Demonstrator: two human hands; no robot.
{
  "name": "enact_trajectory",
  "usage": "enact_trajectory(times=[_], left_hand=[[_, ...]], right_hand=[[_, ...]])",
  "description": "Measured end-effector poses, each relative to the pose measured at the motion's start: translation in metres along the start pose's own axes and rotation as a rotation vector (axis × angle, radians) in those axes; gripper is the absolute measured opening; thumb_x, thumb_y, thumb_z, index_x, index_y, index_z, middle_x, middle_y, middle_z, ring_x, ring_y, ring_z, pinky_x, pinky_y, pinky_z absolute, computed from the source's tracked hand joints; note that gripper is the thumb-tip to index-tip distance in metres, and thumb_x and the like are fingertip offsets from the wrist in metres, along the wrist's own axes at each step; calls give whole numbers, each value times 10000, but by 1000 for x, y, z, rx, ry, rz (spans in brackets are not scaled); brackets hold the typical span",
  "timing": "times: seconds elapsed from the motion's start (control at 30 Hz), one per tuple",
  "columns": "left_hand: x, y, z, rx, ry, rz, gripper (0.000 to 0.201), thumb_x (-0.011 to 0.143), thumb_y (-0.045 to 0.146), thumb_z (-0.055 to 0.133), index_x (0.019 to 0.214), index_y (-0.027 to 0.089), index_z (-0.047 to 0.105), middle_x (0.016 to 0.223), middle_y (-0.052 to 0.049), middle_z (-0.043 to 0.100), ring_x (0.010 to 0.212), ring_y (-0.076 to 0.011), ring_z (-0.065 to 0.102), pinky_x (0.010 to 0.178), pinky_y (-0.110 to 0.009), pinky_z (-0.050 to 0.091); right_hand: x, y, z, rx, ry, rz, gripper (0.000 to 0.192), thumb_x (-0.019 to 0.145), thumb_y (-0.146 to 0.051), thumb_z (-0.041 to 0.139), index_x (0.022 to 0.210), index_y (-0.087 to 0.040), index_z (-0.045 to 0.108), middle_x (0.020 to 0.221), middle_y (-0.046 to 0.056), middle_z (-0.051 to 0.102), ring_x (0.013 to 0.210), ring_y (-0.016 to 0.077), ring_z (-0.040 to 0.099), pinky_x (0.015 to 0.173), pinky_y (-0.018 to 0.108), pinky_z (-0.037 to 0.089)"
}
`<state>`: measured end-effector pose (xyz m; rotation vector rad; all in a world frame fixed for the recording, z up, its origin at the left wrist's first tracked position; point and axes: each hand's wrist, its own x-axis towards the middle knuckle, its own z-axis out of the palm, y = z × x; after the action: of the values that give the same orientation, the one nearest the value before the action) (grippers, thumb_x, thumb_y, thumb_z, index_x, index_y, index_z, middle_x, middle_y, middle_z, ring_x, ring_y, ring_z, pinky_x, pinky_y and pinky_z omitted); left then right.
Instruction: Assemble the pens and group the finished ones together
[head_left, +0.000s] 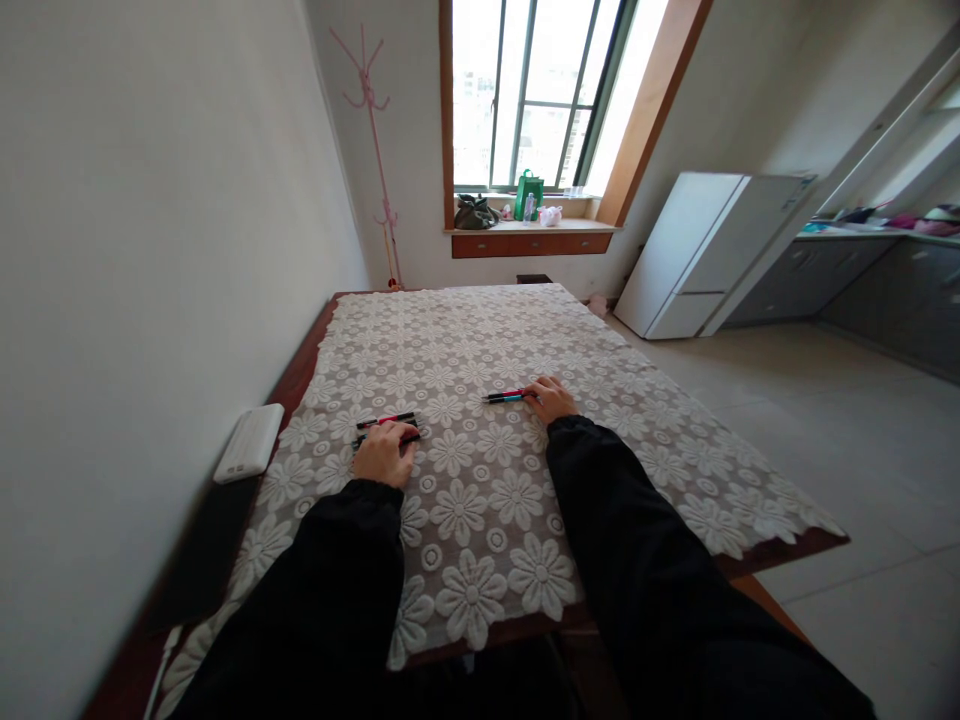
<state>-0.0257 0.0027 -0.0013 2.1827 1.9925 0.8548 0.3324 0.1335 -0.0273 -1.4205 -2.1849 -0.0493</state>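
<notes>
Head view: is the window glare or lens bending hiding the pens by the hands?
Head view: the window is blown out white, yet the lace cloth is evenly lit; the wide lens bends walls and fridge at the edges; the pens by the left hand and right hand are small but readable, without motion blur.

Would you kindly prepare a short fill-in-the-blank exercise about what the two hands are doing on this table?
1. The left hand rests on the ____ floral lace tablecloth, beside the red and black pens.
2. The right hand touches the end of a red and ____ pen.
3. Near the wall lies a flat white ____ box, to the left of the left hand.

Missing words: white; blue; rectangular
</notes>
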Motion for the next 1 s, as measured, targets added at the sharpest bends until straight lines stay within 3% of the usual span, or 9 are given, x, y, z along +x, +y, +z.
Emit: enact_trajectory(times=[0.27,0.53,0.77,1.0], left_hand=[[0,0,1,14,-14,5,203,830,237,601,995,228,721,1031,-77,706,1016,-284,599,941,-407,476],[0,-2,3,27,-18,7,200,840,248,600,992,235,730,1034,-76,704,1018,-285,603,929,-408,482],[0,-2,2,46,-21,-7,200,847,255,600,1000,244,727,1050,-73,700,1027,-288,602,928,-399,474],[0,-2,2,76,-2,-36,347,822,265,636,1165,221,663,1129,-93,689,1076,-306,590,952,-410,458]], right_hand=[[2,-1,2,34,15,-29,403,899,-173,631,1297,-234,657,1352,85,595,1269,284,479,1087,439,431],[3,0,2,52,-36,7,277,935,-211,606,1187,-221,719,1196,95,680,1156,278,558,1028,423,469],[2,5,6,69,-14,-2,273,940,-207,599,1189,-224,711,1182,82,673,1131,265,563,1017,393,469],[2,6,7,73,-17,11,290,936,-208,612,1209,-234,707,1196,84,664,1143,262,564,1015,387,469]])
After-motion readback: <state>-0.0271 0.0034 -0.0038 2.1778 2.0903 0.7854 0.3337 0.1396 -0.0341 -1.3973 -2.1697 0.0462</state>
